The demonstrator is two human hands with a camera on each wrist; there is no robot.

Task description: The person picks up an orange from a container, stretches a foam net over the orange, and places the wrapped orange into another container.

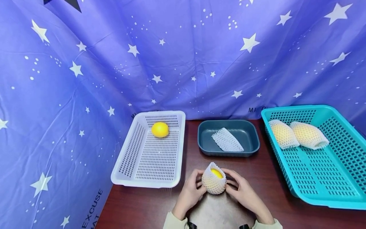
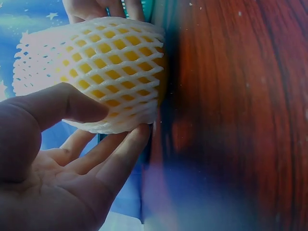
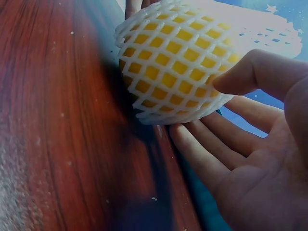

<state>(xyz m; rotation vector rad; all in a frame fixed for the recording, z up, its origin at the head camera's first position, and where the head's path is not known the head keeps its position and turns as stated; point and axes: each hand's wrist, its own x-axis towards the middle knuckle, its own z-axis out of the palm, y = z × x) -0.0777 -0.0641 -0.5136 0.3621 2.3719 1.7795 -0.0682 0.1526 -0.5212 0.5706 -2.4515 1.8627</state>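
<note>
Over the near part of the table, a yellow fruit [image 1: 216, 173] sits inside a white foam net sleeve [image 1: 213, 187], its top showing through the sleeve's open upper end. My left hand [image 1: 192, 187] holds the sleeved fruit from the left, thumb on the net and fingers underneath in the left wrist view. From the other side my right hand [image 1: 241, 190] grips it; the right wrist view has the thumb [image 3: 240, 79] pressed on the net. Behind the hands, a dark blue-grey tray [image 1: 228, 154] contains a flat white foam net sleeve [image 1: 227, 140].
On the left stands a white perforated basket [image 1: 176, 159] with one bare yellow fruit [image 1: 160, 129]. A turquoise basket [image 1: 300, 190] at right holds two net-sleeved yellow fruits [image 1: 283, 135]. A starry purple-blue curtain [image 1: 183, 63] hangs behind the dark red wooden table [image 1: 137, 206].
</note>
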